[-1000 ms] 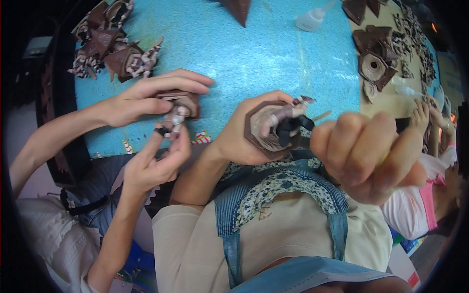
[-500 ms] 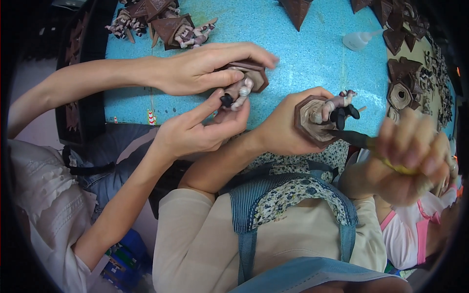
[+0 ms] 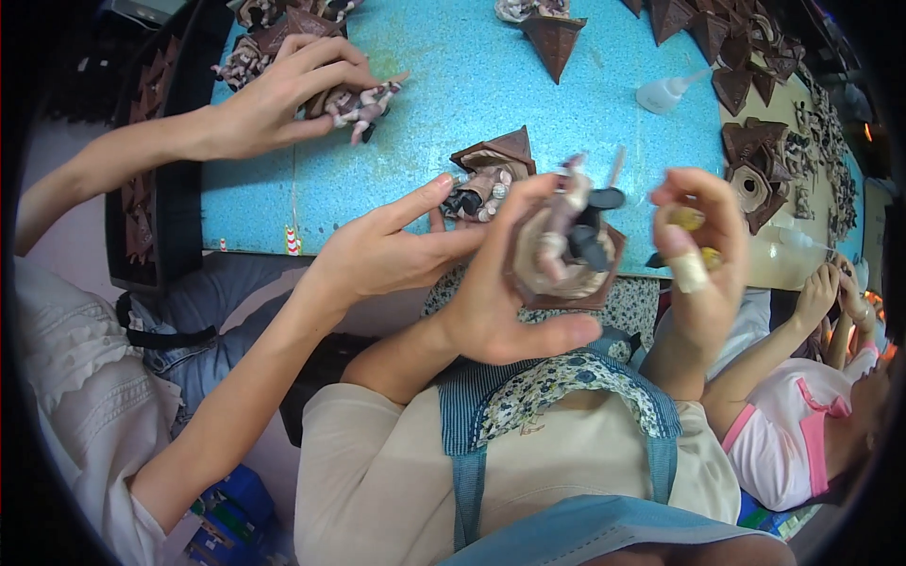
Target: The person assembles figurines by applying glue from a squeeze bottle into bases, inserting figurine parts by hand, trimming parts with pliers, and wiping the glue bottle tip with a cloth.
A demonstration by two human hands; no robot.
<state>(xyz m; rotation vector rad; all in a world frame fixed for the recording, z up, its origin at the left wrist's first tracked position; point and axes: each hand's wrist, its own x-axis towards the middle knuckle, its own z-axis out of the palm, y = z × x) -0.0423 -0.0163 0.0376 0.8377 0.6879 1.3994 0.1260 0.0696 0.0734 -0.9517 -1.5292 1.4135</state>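
Note:
My left hand point(image 3: 505, 316) grips a small painted figurine point(image 3: 576, 222) by its brown angular base. The figure has pale limbs and black boots, and motion blurs it. To its right my right hand point(image 3: 703, 241) is closed around a yellow-handled tool point(image 3: 710, 257). Only bits of the handle and a dark tip show between the fingers, apart from the figurine. A strip of tape wraps the right thumb. Just beyond my left hand, a co-worker's hand point(image 3: 387, 250) holds a similar figurine point(image 3: 483, 193) under a brown pointed roof.
The co-worker's other hand point(image 3: 288, 99) is on a figurine in the far-left pile. A brown pointed piece point(image 3: 555, 42) and a translucent squeeze bottle point(image 3: 665, 91) are on the blue table point(image 3: 425, 85). Brown parts point(image 3: 755, 170) crowd the right side, where another person's hands point(image 3: 830, 288) work.
My left hand has brought the figurine leftward and tilted it. My right hand has pulled the tool away from its base. The co-worker's one hand has gone to the far-left pile.

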